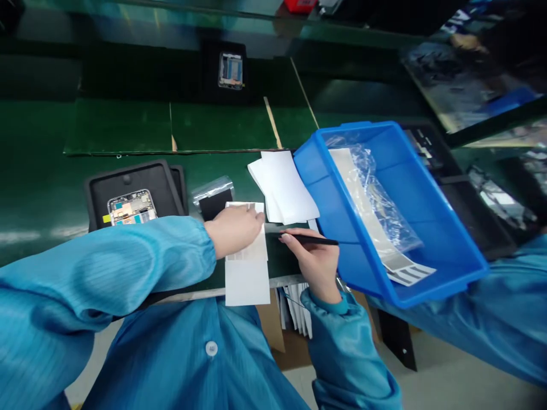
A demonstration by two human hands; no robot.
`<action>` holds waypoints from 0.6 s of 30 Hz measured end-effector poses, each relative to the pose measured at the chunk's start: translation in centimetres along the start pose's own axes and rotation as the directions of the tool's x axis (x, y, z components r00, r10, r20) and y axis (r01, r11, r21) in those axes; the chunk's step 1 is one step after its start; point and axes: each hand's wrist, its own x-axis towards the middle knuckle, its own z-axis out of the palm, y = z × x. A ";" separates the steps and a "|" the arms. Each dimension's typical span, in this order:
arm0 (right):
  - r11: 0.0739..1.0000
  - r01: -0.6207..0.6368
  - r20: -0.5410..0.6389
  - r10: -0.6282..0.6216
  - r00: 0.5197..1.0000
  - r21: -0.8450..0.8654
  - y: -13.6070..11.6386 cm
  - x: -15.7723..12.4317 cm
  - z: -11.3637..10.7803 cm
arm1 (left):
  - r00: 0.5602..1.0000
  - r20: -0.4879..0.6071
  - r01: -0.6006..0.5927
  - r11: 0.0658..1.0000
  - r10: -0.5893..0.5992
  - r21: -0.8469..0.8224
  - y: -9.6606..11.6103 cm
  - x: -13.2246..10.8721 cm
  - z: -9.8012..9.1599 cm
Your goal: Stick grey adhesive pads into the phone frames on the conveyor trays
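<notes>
My left hand (237,228) lies on a white backing sheet (247,273) with grey strips that hangs over the bench's front edge; its fingers are bent and pressed on the sheet's top. My right hand (314,259) is closed around black tweezers (314,240), whose tip points left toward the sheet. Both arms wear blue sleeves.
A blue bin (427,228) holding plastic wrap and strip sheets sits at right, tilted over the edge. White sheets (284,185) lie stacked beside it. A black tray (137,182) carries an opened phone frame (130,208). Another phone frame (231,70) lies farther back. A co-worker's blue sleeve (504,307) is at right.
</notes>
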 end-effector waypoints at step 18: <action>0.995 0.081 0.094 -0.076 0.993 -0.053 0.4 2.3 1.3 | 0.997 0.049 0.062 0.996 -0.059 -0.071 -1.1 0.8 1.1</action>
